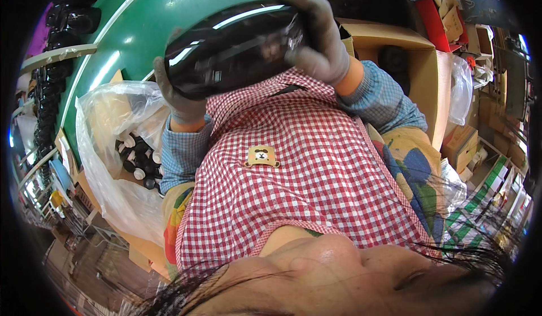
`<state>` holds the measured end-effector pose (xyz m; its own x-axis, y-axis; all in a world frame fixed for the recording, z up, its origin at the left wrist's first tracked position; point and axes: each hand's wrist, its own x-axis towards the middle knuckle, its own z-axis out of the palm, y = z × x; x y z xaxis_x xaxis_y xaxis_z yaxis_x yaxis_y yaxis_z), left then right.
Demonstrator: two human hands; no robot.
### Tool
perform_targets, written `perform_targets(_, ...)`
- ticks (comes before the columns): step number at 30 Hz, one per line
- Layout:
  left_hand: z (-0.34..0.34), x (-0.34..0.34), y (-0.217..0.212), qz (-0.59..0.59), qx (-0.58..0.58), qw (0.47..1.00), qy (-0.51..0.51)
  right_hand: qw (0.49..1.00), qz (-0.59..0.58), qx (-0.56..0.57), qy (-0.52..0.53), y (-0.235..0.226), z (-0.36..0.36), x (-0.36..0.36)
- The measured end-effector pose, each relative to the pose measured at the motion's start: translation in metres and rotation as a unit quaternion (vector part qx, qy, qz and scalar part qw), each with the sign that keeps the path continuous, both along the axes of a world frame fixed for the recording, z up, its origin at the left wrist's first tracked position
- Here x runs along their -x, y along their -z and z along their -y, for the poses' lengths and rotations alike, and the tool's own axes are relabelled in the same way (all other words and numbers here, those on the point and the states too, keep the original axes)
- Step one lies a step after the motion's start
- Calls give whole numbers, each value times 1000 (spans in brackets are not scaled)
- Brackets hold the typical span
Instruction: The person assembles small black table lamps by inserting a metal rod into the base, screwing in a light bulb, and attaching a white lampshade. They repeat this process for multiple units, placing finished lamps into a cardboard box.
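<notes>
Head view: both hands [180, 98] [319, 33] grip glossy black part [234, 48], long axis left-right.

Glossy black part [231, 48], grey gloves [316, 28], red-white checked apron [305, 163], green conveyor belt [169, 5]

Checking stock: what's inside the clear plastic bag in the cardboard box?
Inside the clear plastic bag, small black parts with white caps show through the opening. How deep the pile goes is hidden by the bag's folds and a blue sleeve.

The glossy black part [234, 48] hides most of the left hand's fingers [169, 93]. The small black pieces in the clear bag [107, 163], left of frame, are too small to tell.
</notes>
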<state>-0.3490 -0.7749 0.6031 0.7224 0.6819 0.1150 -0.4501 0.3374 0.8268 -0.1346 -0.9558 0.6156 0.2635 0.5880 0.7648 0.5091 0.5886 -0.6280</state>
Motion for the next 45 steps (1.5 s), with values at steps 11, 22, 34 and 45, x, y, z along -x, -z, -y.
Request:
perform_targets(11,-39,-3,38,38,-567,818,-94,996,-85,33,-14,11,-8,5)
perform_targets(22,-36,29,-34,88,-20,981,171,984,111,-80,111,15,-15,38)
perform_targets(34,-17,-9,-21,17,-97,993,66,994,-92,20,49,19,-11,8)
perform_targets(45,-19,19,-39,109,-352,928,53,978,202,-43,38,-52,-2,4)
